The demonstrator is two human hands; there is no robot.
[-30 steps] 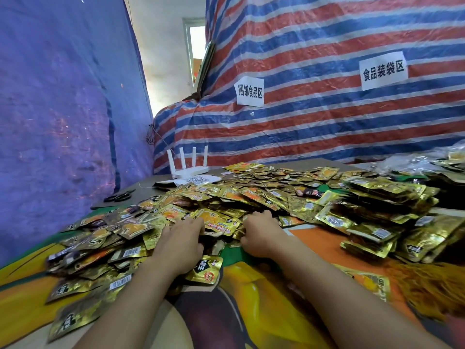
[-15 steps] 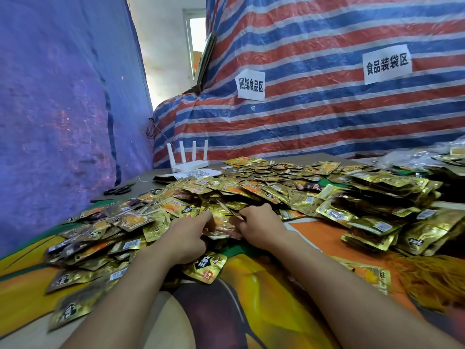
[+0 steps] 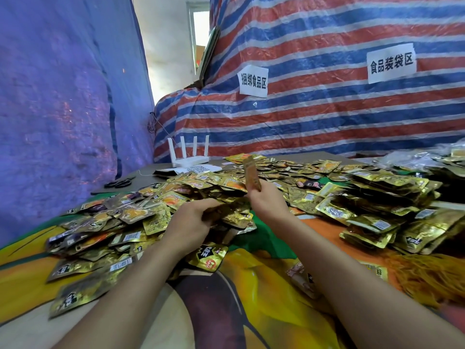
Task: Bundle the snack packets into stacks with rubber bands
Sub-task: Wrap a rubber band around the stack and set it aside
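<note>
My right hand (image 3: 266, 201) pinches one thin gold-and-orange foil snack packet (image 3: 251, 172) by its lower edge and holds it upright above the loose pile of gold foil snack packets (image 3: 161, 212). My left hand (image 3: 190, 224), at eight o'clock from it, curls round a small sheaf of gold packets (image 3: 219, 212) at the pile's near edge.

The foil looks slick, so I judge that the raised packet could twist out of such a shallow pinch. The sheaf could also fan apart when I add the packet, since nothing binds it yet. The tangled heap of orange rubber bands (image 3: 427, 278) lies at four o'clock, well away from both hands, and reaching for it one-handed might spill the sheaf.

Half a second ago both hands were down in the pile, close together. Now my right hand has lifted its packet clear, while my left has stayed low.
</note>
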